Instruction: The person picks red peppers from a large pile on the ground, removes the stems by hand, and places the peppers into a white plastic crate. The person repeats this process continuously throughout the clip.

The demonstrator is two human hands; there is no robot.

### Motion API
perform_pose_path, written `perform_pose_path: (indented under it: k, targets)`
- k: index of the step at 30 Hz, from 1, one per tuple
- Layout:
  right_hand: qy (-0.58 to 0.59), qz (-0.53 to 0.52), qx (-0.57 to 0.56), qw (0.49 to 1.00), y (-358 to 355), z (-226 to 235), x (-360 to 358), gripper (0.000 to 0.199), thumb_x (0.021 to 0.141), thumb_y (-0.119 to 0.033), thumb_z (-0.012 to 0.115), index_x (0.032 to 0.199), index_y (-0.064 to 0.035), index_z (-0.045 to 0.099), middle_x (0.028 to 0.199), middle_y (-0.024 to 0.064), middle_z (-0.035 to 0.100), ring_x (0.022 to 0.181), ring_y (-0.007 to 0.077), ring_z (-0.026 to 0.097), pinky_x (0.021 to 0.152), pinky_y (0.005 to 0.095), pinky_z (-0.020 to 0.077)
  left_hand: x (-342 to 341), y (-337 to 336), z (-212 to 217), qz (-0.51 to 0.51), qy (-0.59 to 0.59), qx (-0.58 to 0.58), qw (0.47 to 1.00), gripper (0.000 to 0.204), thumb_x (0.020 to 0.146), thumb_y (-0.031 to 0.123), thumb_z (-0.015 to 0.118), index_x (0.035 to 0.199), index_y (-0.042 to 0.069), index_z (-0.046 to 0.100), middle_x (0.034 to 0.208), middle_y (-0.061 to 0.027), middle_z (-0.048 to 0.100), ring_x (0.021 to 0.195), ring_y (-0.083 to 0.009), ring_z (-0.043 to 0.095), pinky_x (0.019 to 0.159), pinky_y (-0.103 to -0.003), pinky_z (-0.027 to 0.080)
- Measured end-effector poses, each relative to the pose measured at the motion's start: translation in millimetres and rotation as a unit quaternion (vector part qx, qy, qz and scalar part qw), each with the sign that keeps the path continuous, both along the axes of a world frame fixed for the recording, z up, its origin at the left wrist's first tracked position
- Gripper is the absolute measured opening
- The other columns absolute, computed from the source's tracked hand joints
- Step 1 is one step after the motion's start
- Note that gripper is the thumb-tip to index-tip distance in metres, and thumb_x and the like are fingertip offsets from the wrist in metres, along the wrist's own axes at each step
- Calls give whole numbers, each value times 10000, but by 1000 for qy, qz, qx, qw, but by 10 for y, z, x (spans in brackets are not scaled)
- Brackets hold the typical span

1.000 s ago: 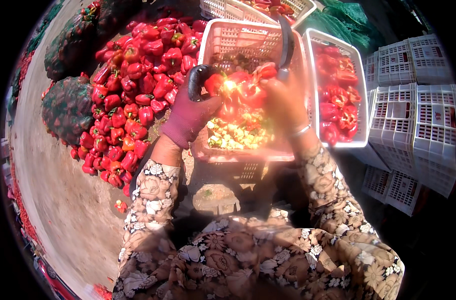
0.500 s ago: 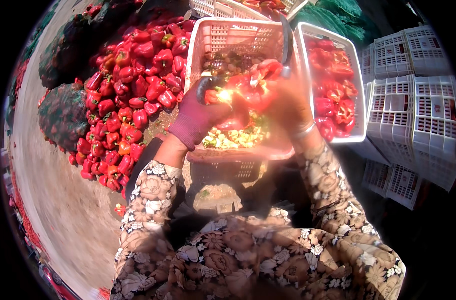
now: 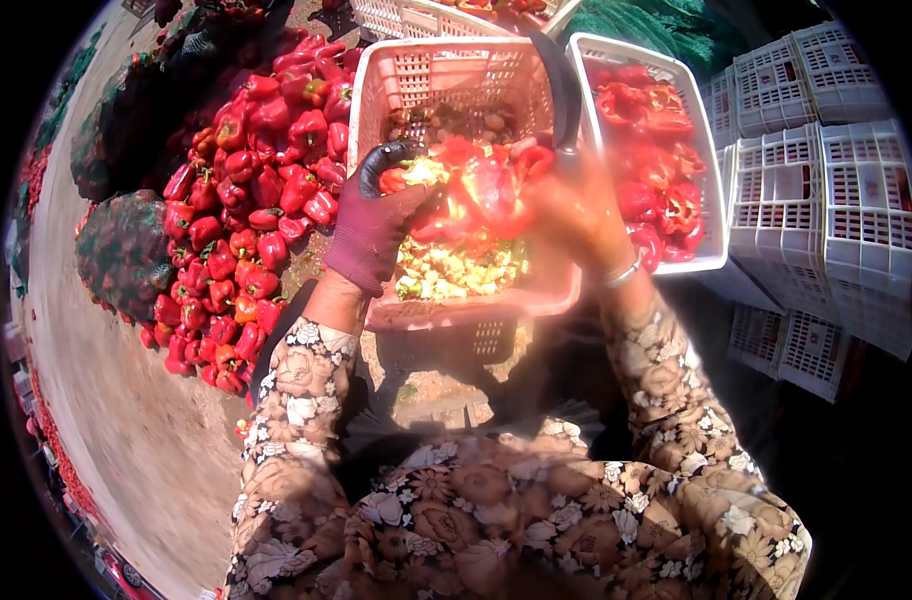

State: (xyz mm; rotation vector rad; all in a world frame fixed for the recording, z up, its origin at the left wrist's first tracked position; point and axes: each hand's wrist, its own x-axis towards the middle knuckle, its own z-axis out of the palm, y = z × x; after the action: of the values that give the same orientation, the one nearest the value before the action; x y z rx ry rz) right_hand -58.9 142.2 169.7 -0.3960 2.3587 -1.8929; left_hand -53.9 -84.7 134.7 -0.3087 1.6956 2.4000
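Note:
Over a pinkish plastic crate [image 3: 426, 315], my left hand [image 3: 371, 220], in a purple glove with dark fingertips, is closed around a red bell pepper piece [image 3: 416, 172] showing its pale core. My right hand [image 3: 584, 215], bare and smeared by motion, grips a knife [image 3: 559, 85] whose dark curved blade points up and away. Opened red pepper flesh [image 3: 488, 190] spans the gap between the hands; which hand bears it I cannot tell. Below it, pale pepper cores [image 3: 456, 268] lie heaped in the crate's near end.
On the ground to the left spreads a large pile of whole red peppers [image 3: 241, 210], beside filled mesh sacks [image 3: 126, 250]. A white crate of opened peppers [image 3: 714, 205] stands right of mine. Farther right are stacked white crates [image 3: 776, 210]; green netting [image 3: 656, 30] lies behind.
The opened pepper flesh between my hands has dropped slightly and spread wider. The knife's blade now leans more to the left. The whole view has shifted a little.

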Motion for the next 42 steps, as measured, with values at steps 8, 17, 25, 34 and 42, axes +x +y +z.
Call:
perform_pose_path:
  k: [8, 17, 25, 34, 42]
  targets:
    - [-118, -93, -197, 969, -10, 99, 130, 393, 776, -35, 621, 1161, -13, 545, 889, 10, 599, 704, 62, 549, 599, 207, 441, -142, -129, -73, 63, -16, 91, 994, 355, 833, 3, 688, 1163, 41, 564, 1011, -78, 653, 918, -155, 646, 810, -286, 537]
    - [-150, -89, -246, 954, 187, -32, 87, 288, 806, -105, 620, 1082, -46, 559, 768, -16, 543, 564, 48, 472, 493, 208, 369, -53, 54, -208, 26, -43, 172, 984, 320, 873, 49, 664, 1177, 87, 569, 1059, -50, 639, 1006, -158, 612, 842, -288, 521]
    - [-172, -93, -246, 949, 63, -5, 94, 544, 821, -242, 752, 1250, -51, 478, 811, -9, 578, 577, 40, 468, 496, 190, 361, -66, 196, -202, 69, -26, 166, 983, 390, 874, 92, 693, 1217, 121, 511, 1098, -30, 605, 1030, -162, 587, 876, -340, 508]
    - [-292, -171, -239, 910, -56, -337, 80, 379, 849, -269, 728, 1129, -67, 571, 996, 50, 663, 850, 111, 628, 563, 234, 483, -114, 390, -270, 94, 63, -246, 963, 436, 886, 135, 683, 1247, 21, 467, 1230, -98, 508, 1102, -164, 521, 878, -273, 481]
    - [-334, -143, -322, 874, -399, -421, 161, 431, 840, -282, 748, 1151, -86, 523, 882, 17, 619, 610, 61, 580, 370, 145, 397, -69, 217, -117, 140, 31, -187, 972, 471, 835, 111, 685, 1265, 60, 499, 1156, -119, 550, 1016, -187, 541, 848, -330, 482]
